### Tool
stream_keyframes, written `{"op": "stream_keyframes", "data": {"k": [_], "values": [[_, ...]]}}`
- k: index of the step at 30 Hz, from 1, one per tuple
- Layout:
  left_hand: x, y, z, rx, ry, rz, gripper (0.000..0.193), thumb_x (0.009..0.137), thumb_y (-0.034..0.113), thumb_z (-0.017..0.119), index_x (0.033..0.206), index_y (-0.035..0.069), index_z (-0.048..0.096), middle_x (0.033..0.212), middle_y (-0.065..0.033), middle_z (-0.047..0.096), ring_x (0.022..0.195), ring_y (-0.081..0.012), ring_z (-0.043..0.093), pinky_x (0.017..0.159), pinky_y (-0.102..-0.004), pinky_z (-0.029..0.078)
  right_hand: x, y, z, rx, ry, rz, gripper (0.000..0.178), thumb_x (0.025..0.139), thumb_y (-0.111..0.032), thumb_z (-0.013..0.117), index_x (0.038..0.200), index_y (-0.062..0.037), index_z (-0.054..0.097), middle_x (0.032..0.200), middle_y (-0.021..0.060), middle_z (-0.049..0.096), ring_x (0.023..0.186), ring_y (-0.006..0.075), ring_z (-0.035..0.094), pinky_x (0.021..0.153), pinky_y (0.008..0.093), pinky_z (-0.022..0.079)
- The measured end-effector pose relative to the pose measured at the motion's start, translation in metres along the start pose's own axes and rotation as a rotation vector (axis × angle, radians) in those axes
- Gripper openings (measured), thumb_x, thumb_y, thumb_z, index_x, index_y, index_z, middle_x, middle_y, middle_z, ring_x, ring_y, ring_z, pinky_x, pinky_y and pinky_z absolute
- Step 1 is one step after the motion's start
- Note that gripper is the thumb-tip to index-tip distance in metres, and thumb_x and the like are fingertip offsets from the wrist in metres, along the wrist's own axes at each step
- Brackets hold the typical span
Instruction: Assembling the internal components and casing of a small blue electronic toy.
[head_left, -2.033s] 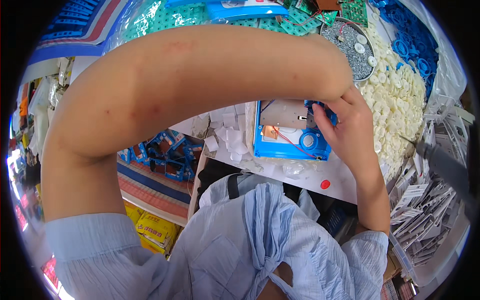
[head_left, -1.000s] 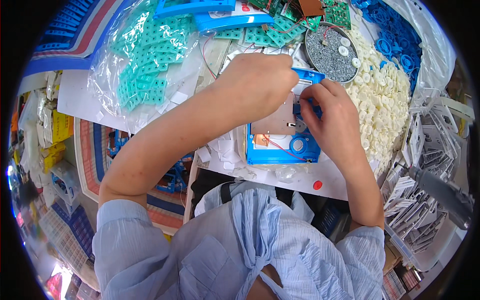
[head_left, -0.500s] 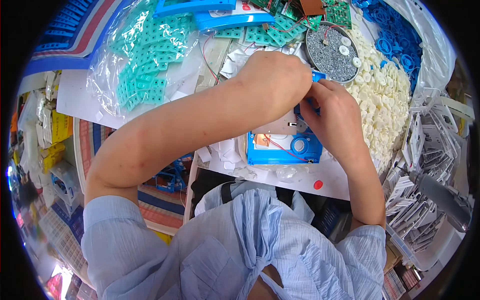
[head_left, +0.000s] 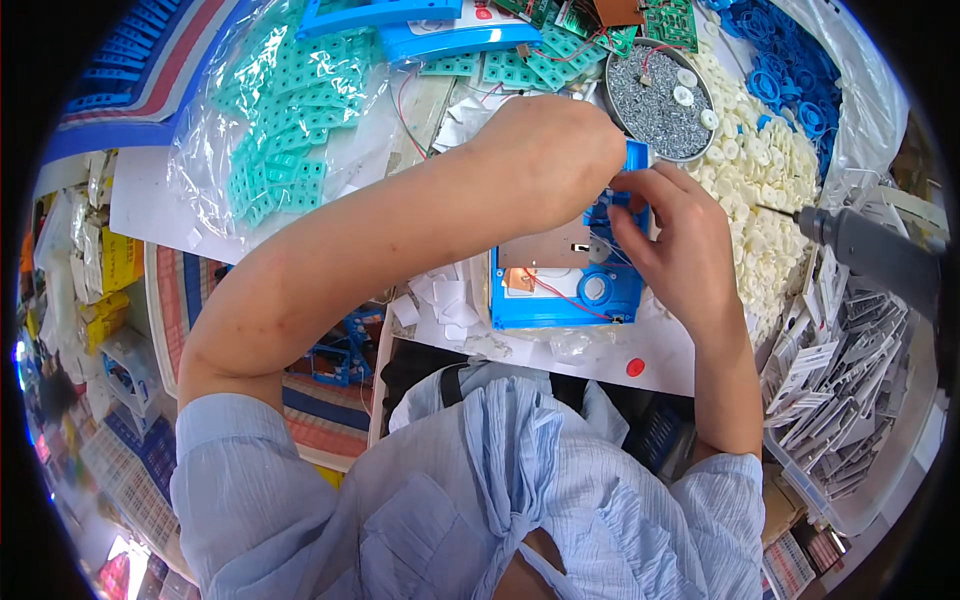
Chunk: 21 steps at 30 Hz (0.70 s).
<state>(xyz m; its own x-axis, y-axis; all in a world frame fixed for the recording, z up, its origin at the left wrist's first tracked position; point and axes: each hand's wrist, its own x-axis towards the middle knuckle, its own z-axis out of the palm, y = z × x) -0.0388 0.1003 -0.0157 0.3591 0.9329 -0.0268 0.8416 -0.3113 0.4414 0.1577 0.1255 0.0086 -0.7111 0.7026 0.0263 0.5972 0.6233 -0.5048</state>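
Observation:
A blue plastic housing point(head_left: 630, 308) lies on the worktable in front of me, with a brown circuit board point(head_left: 545, 250), thin red wires and a round blue ring point(head_left: 596, 290) inside it. My left hand point(head_left: 560, 150) reaches across the housing's far part, bent at the wrist; its fingers are hidden behind the back of the hand. At the housing's right edge is my right hand point(head_left: 685, 225), thumb and forefinger apart, with blue parts of the housing showing in the gap. The forefinger's tip comes close to the left hand.
Beyond the housing stands a round tray point(head_left: 608, 100) of small screws. Cream plastic discs point(head_left: 765, 200) heap up on the right, near a hanging electric screwdriver point(head_left: 870, 250). A clear bag of teal pieces point(head_left: 300, 120) is at left; white plastic parts point(head_left: 850, 400) fill a bin at right.
My right hand's thumb and forefinger have moved apart, uncovering more of the housing. The electric screwdriver has swung up and away from me at the right. My left forearm has shifted only slightly.

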Motion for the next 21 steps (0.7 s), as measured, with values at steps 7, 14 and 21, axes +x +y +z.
{"op": "stream_keyframes", "data": {"k": [7,14,21], "values": [[0.000,0.002,0.001,-0.012,-0.048,-0.001,0.015,0.092,0.017,0.064,0.096,0.006,0.072,0.095,-0.0130,0.068,0.093,-0.0342,0.068,0.078,-0.0455,0.055,-0.006,0.007,0.001,0.096,0.039,-0.039,0.017,0.083,-0.005,0.072,0.099,-0.0026,0.073,0.088,0.0135,0.066,0.078,0.0314,0.068,0.070,0.0411,0.054],[-0.017,-0.011,0.008,-0.296,0.272,0.099,0.012,0.092,0.015,0.063,0.094,0.003,0.063,0.087,-0.0159,0.065,0.084,-0.0367,0.065,0.074,-0.0463,0.051,0.008,0.011,-0.004,-0.119,-0.100,-0.138,0.015,0.082,-0.008,0.070,0.097,-0.0054,0.072,0.086,0.0119,0.066,0.082,0.0333,0.067,0.072,0.0445,0.054],[-0.017,-0.009,0.004,-0.325,0.250,0.091,0.012,0.089,0.014,0.062,0.090,0.002,0.062,0.084,-0.0158,0.065,0.081,-0.0369,0.063,0.075,-0.0461,0.050,0.013,0.013,-0.006,-0.069,-0.162,-0.151,0.013,0.083,-0.010,0.070,0.095,-0.0059,0.071,0.085,0.0105,0.066,0.081,0.0325,0.066,0.070,0.0443,0.053]]}}
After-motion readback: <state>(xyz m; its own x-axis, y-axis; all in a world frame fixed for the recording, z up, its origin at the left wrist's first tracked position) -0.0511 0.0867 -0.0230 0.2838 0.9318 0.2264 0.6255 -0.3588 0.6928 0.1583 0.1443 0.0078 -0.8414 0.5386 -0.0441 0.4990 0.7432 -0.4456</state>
